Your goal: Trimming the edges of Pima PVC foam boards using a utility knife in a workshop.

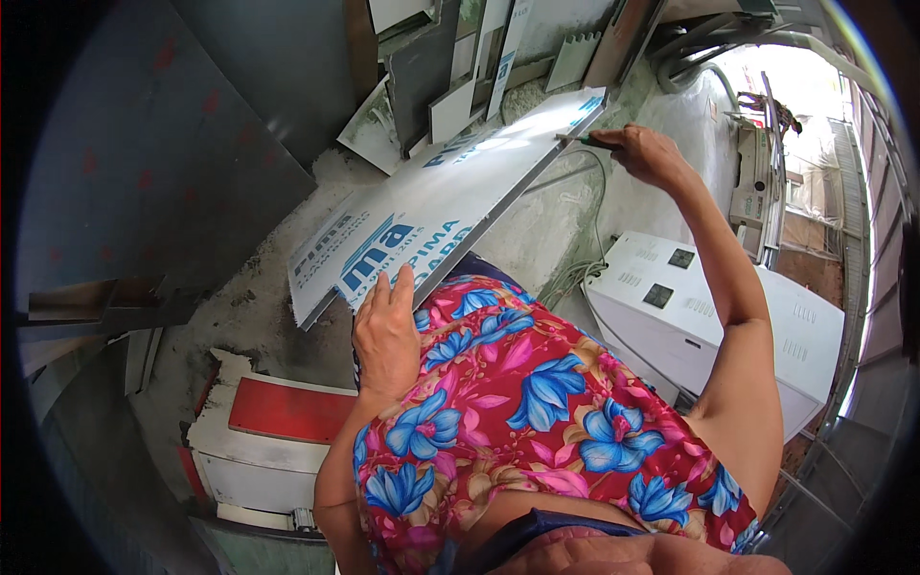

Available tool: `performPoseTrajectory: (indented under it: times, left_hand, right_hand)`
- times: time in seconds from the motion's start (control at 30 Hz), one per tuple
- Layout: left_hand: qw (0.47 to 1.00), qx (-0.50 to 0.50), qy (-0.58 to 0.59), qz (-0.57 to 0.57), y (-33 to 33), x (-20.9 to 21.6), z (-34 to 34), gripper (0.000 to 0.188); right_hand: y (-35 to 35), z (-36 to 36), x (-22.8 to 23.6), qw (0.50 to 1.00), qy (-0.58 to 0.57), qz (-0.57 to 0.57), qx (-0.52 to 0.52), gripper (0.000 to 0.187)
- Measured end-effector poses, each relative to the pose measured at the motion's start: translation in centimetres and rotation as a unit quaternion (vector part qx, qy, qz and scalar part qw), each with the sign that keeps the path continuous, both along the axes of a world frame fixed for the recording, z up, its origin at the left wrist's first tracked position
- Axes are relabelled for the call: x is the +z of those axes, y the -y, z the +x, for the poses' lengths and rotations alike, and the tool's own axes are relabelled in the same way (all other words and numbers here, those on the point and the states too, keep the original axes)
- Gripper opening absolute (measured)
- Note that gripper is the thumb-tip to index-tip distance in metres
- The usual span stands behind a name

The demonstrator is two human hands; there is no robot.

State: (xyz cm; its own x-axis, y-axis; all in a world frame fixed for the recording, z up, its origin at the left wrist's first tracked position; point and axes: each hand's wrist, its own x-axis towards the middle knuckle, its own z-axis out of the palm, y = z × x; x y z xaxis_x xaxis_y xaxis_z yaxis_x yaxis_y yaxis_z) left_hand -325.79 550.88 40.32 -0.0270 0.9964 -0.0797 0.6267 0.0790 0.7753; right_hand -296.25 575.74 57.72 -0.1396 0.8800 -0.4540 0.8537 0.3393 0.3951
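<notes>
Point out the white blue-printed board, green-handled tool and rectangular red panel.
White blue-printed board (438, 198), head view: upper face's middle.
Green-handled tool (598, 143), head view: its handle.
Rectangular red panel (290, 409), head view: middle of its face.

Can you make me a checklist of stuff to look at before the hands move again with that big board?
1. Left hand on the board: ok, its fingers rest on the near end.
2. Right hand gripping the green-handled tool: ok, the fingers are closed around the handle.
3. Left fingers clear of the tool: ok, the tool is up by the far end.
4. Tool tip touching the board's edge: cannot tell; they overlap in this view.
5. Gloves on: not ok, both hands are bare.
6. Cable tidied away: not ok, it lies loose beside the white cabinet.
</notes>
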Motion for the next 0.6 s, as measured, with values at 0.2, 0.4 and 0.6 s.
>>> performPoseTrajectory:
  times: [0.2,0.4,0.6]
  left_hand:
    - [1.000,-0.001,0.004,-0.003,1.0,0.4,-0.3,0.057]
    - [1.000,-0.020,-0.005,-0.006,1.6,0.5,0.0,0.052]
    - [1.000,-0.019,-0.015,-0.015,-0.2,0.3,1.6,0.059]
  right_hand:
    - [-0.7,2.1,-0.7,1.000,-0.002,-0.012,-0.002,0.045]
    - [-0.4,3.6,0.5,0.998,-0.022,-0.047,0.023,0.045]
    - [-4.2,7.2,1.7,1.000,0.006,-0.022,0.002,0.044]
